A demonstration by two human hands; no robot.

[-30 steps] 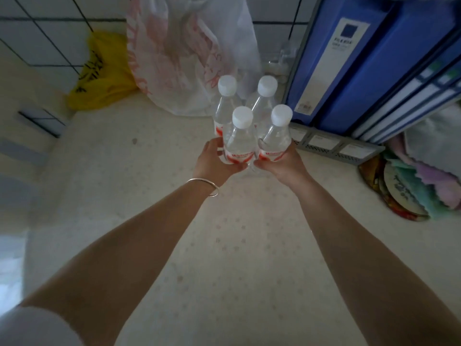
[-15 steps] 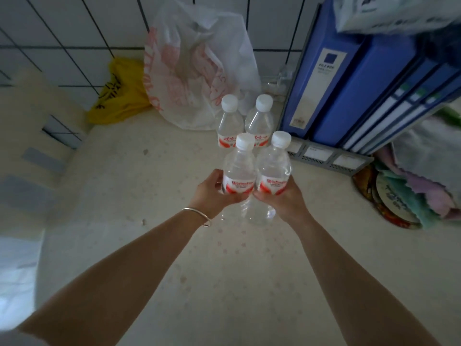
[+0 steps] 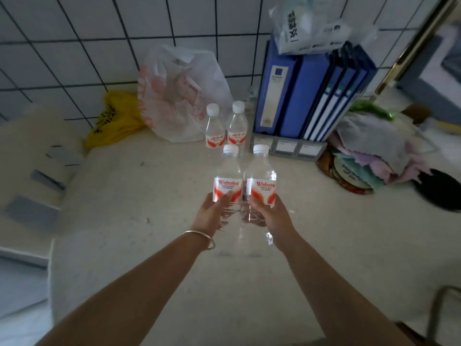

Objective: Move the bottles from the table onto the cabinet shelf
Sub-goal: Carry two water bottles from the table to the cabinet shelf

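Observation:
Two clear water bottles with white caps and red-and-white labels are lifted above the pale table [image 3: 139, 211]. My left hand [image 3: 212, 213] grips the left bottle [image 3: 227, 178] around its lower half. The right bottle [image 3: 260, 178] is held the same way by my right hand [image 3: 270, 213]. The two held bottles touch side by side. Behind them two more bottles, one on the left [image 3: 214, 128] and one on the right [image 3: 237, 126], stand upright on the table near the wall.
A white plastic bag [image 3: 179, 96] and a yellow bag [image 3: 116, 116] lie against the tiled wall. Blue binders [image 3: 306, 91] stand at the back right in a grey rack [image 3: 287, 148], with a packet on top. Folded cloths [image 3: 374, 151] and a round dark object [image 3: 439, 191] lie at the right.
Both hands have lifted the two front bottles and drawn them back toward me, away from the two rear bottles. The view has tilted upward, showing more wall.

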